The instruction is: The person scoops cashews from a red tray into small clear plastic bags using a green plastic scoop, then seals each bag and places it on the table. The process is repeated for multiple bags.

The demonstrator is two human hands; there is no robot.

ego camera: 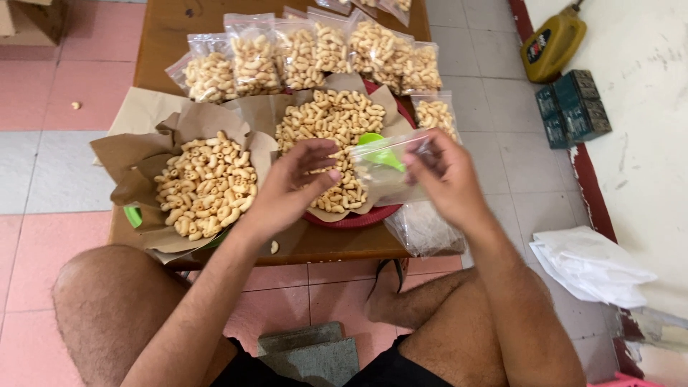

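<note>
Holding an empty clear plastic zip bag [383, 172] between them, both hands work above the near edge of the low brown wooden table [165, 29]. Right hand [444, 175] pinches the bag's right side, fingers closed on the film. Left hand [290, 186] has its fingers curled at the bag's left side; whether they grip the film or only touch it cannot be told. The bag hangs over the red round tray [358, 217], which is lined with brown paper and heaped with pale curled macaroni-shaped snacks [330, 122]. A light green plastic scoop [380, 149] lies on that heap, seen partly through the bag.

Left of the red tray, near the table's near left corner, a second heap of the same snacks [204, 186] sits on crumpled brown paper over a green dish [132, 215], of which only the rim shows. A stack of empty clear bags [423, 229] lies at the near right corner, overhanging the edge. One loose snack piece [274, 247] rests on the near edge.

Along the far side of the table stand rows of filled clear bags of snacks [315, 50].

On the tiled floor to the right: a yellow plastic jug [552, 46], dark green boxes [573, 107] and white folded plastic [591, 265].
</note>
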